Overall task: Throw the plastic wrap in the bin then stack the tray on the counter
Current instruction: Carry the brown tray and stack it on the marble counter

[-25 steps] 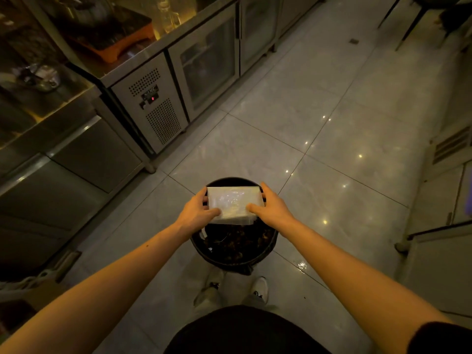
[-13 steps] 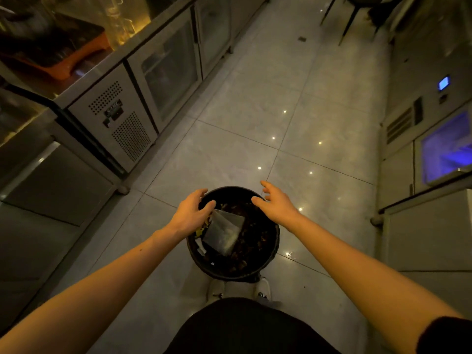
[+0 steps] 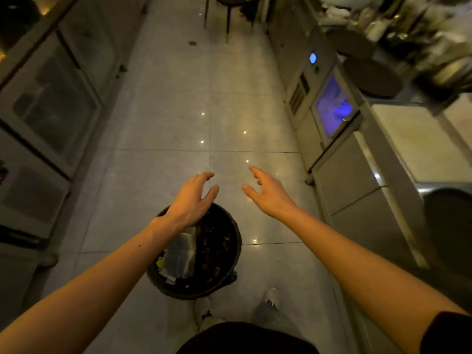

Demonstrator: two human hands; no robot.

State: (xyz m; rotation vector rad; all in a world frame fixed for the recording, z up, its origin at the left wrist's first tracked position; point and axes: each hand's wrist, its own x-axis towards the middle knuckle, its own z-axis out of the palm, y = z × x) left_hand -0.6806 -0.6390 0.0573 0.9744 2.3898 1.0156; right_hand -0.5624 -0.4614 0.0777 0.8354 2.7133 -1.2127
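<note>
A round black bin (image 3: 236,241) stands on the tiled floor just in front of my feet. The clear plastic wrap (image 3: 180,254) lies inside it on dark waste, at the bin's left side. My left hand (image 3: 191,199) hovers over the bin's far rim, fingers spread, holding nothing. My right hand (image 3: 268,194) is empty too, open above the floor to the right of the bin. On the counter (image 3: 398,172) at the right lies a pale rectangular tray or board (image 3: 413,139); blur hides its detail.
Glass-door fridge cabinets (image 3: 51,103) line the left side. A steel counter unit with a blue-lit window (image 3: 332,106) runs along the right, with dark round plates (image 3: 370,77) and blurred clutter on top. A chair's legs (image 3: 217,16) stand at the far end of the aisle.
Both hands let go of the plastic wrap and it dropped into the bin. The hands lifted and spread apart, and my view swung right toward the counter.
</note>
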